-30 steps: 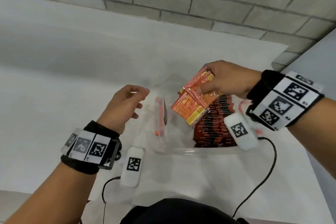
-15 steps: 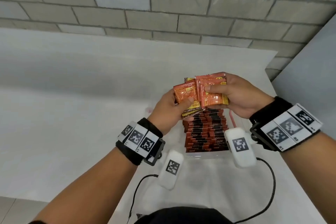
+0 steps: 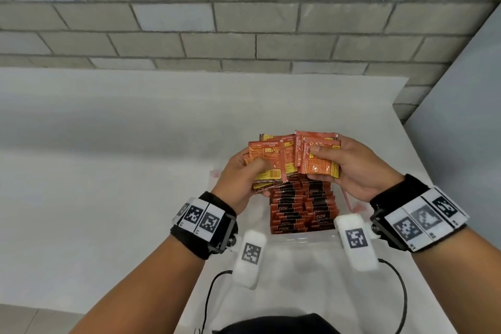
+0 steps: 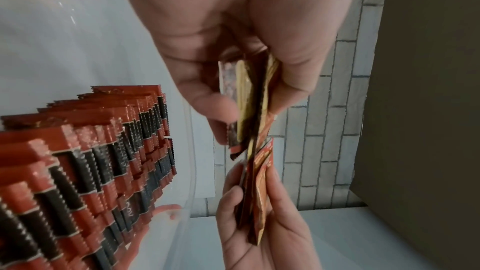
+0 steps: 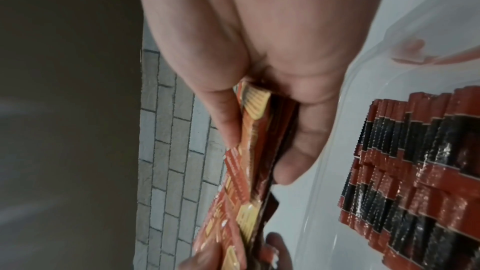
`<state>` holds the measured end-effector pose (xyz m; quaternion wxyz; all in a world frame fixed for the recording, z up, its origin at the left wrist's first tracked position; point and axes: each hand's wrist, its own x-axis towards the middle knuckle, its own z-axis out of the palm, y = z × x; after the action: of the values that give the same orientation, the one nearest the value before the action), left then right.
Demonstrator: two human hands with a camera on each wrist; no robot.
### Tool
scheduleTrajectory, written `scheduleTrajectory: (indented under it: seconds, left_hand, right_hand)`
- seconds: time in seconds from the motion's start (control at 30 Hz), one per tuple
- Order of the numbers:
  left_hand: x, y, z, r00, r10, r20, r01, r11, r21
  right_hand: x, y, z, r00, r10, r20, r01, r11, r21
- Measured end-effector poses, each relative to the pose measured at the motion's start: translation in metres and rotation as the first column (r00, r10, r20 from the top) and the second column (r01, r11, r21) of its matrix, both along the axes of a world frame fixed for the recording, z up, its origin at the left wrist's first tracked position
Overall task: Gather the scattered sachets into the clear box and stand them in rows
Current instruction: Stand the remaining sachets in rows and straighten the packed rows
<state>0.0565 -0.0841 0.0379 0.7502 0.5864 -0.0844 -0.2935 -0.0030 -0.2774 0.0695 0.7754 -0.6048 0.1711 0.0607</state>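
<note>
Both hands hold a bundle of orange and yellow sachets [image 3: 292, 160] above the far end of the clear box [image 3: 303, 238]. My left hand [image 3: 244, 173] grips the left part of the bundle [image 4: 249, 105], thumb on its face. My right hand [image 3: 349, 165] pinches the right part [image 5: 249, 151] between thumb and fingers. Below them, red and black sachets [image 3: 301, 209] stand on edge in two rows inside the box; they also show in the left wrist view [image 4: 91, 161] and the right wrist view [image 5: 415, 171].
The box sits on a white table [image 3: 108, 171] near its right edge. A grey brick wall [image 3: 244, 22] runs behind, and a grey panel [image 3: 466, 116] rises at the right. Red lid clips [image 3: 352, 205] flank the box. Cables [image 3: 401, 293] trail toward my body.
A second ago only my right hand held the bundle and the left hung free beside the box. The left came in and took hold; both hands now fan the bundle wider.
</note>
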Motion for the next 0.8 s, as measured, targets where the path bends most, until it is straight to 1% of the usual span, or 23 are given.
scheduleTrajectory:
  seconds: [0.13, 0.23, 0.3, 0.4, 0.47, 0.53, 0.67, 0.73, 0.8]
  left_hand:
    - [0.002, -0.001, 0.004, 1.0, 0.003, 0.007, -0.003, 1.0, -0.005]
    - [0.004, -0.003, 0.004, 1.0, 0.028, -0.014, -0.028, 0.999, -0.015]
    - [0.005, -0.003, 0.004, 0.997, 0.029, -0.069, -0.032, 0.999, -0.034]
    - [0.001, -0.004, 0.004, 0.978, -0.08, -0.191, 0.052, 0.988, -0.149]
    - [-0.003, -0.007, 0.005, 0.961, -0.137, -0.239, 0.093, 0.978, -0.185]
    - [-0.005, -0.009, 0.005, 0.955, -0.15, -0.257, 0.101, 0.976, -0.194]
    - [-0.007, -0.011, 0.006, 0.937, -0.184, -0.297, 0.104, 0.958, -0.266]
    - [-0.007, -0.011, 0.008, 0.932, -0.234, -0.278, 0.145, 0.941, -0.305]
    - [-0.008, -0.011, 0.008, 0.93, -0.271, -0.247, 0.185, 0.928, -0.323]
  right_hand:
    - [-0.002, 0.004, 0.001, 0.999, 0.041, 0.026, -0.041, 0.999, -0.01]
    - [-0.001, 0.003, 0.003, 0.998, -0.024, 0.057, 0.024, 1.0, 0.013]
    - [-0.002, 0.004, 0.004, 0.997, -0.039, 0.065, 0.038, 0.999, 0.02]
    - [-0.005, 0.012, 0.002, 0.998, -0.004, 0.067, 0.004, 1.0, 0.012]
    - [-0.007, 0.018, -0.001, 0.997, 0.02, 0.076, -0.021, 1.0, 0.01]
    - [-0.008, 0.024, -0.001, 0.996, 0.027, 0.089, -0.026, 1.0, -0.006]
    - [-0.007, 0.023, -0.001, 0.995, 0.038, 0.094, -0.03, 0.996, -0.089]
    - [-0.006, 0.024, -0.001, 0.994, 0.058, 0.091, -0.048, 0.992, -0.114]
    - [-0.005, 0.026, -0.001, 0.988, 0.122, 0.089, -0.107, 0.982, -0.156]
